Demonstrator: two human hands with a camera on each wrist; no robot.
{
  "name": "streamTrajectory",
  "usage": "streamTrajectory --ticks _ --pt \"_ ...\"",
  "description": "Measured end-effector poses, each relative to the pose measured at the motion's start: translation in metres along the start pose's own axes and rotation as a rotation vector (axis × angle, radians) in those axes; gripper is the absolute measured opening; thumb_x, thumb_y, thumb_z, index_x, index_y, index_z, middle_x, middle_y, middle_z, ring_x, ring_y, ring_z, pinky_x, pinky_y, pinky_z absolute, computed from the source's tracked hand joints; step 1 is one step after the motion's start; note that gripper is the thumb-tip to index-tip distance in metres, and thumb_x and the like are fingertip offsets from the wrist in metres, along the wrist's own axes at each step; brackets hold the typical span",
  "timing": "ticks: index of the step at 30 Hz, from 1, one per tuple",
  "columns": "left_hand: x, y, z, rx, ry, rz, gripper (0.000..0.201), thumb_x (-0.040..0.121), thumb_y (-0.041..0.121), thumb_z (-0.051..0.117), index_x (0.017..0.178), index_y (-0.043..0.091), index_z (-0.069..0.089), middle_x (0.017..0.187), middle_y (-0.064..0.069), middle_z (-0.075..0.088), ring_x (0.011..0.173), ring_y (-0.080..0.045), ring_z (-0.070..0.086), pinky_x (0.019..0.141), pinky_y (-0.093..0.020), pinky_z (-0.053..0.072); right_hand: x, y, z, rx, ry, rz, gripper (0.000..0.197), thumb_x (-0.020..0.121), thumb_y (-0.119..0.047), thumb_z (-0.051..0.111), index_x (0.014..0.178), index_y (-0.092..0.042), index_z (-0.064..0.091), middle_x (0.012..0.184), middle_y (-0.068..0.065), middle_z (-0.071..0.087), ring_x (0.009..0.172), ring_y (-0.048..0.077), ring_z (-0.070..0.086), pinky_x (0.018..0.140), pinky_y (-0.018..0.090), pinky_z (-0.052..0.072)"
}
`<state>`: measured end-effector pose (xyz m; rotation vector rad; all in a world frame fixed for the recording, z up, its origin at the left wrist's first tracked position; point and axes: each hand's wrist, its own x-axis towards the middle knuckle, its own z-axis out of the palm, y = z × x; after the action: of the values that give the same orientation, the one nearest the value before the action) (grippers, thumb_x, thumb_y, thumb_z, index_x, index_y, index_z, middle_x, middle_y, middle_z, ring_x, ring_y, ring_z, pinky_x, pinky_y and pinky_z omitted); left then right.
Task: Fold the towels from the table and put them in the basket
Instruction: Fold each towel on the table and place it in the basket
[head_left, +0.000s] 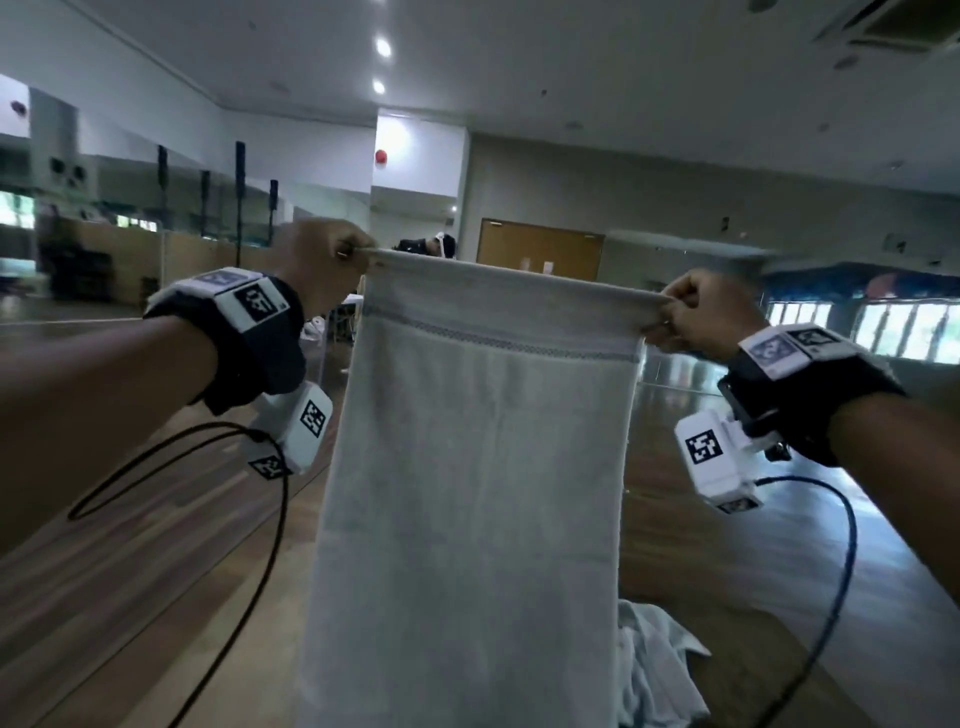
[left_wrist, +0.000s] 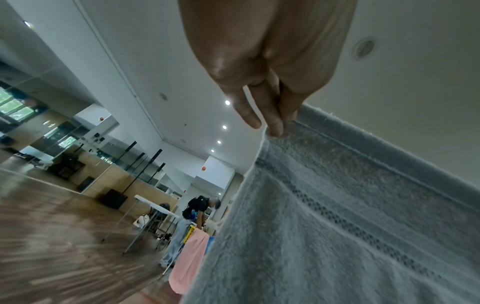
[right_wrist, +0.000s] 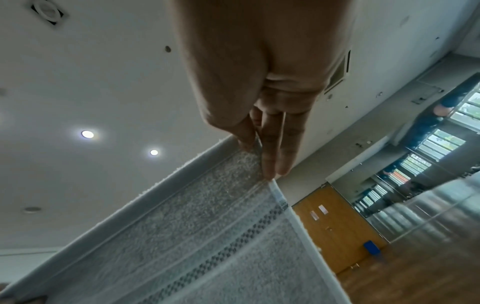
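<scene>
A: Why did we hold the towel (head_left: 478, 467) up in the air like that?

B: So it hung flat. Our left hand (head_left: 317, 260) pinched the top left corner between thumb and fingers (left_wrist: 272, 117), and our right hand (head_left: 701, 312) was clamped on the top right corner the same way, fingers (right_wrist: 270, 148) closed on the hem. We kept the top edge taut between them, and the rest dropped straight down in front of us, its bottom out of sight.

A: And the corners, why there?

B: We judged that corners matched up best for a first fold.

A: Where were the others?

B: A pale heap (head_left: 654, 665) lay low, just right of the hanging towel. We could not see the basket.
</scene>
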<state>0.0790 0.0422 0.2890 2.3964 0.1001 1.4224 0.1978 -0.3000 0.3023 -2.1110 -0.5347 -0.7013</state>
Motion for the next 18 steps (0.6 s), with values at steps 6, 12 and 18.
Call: streamTrajectory --ticks 6,12,18 --pt "-0.055 -0.048 0.042 -0.001 -0.148 0.021 0.014 0.084 0.007 0.063 0.091 -0.001 0.072 0.089 -0.019 0.07 0.083 -0.028 0.063 0.065 -0.023 0.033 -0.024 0.051 0.055 -0.009 -0.109 0.037 0.019 0.09 -0.004 0.055 0.077 -0.017 0.052 0.081 0.008 0.065 0.065 0.014 0.067 0.059 0.028 0.059" --pt "-0.181 -0.106 0.089 -0.076 -0.449 -0.105 0.008 0.083 0.008 0.066 0.087 0.012 0.072 0.082 -0.007 0.07 0.075 -0.019 0.063 0.069 -0.023 0.044 -0.124 0.133 0.118 -0.055 -0.278 0.089 0.018 0.085 -0.008 0.061 0.075 -0.023 0.057 0.077 0.001 0.067 0.069 0.012 0.065 0.059 0.024 0.052" --pt "-0.33 -0.147 0.123 -0.076 -0.915 -0.143 0.015 0.082 0.007 0.068 0.095 0.011 0.076 0.098 -0.003 0.074 0.088 -0.012 0.068 0.076 -0.008 0.044 -0.281 0.213 0.174 -0.198 -0.586 0.136 0.011 0.08 -0.006 0.063 0.077 -0.017 0.061 0.073 0.001 0.065 0.069 0.016 0.061 0.063 0.031 0.047"
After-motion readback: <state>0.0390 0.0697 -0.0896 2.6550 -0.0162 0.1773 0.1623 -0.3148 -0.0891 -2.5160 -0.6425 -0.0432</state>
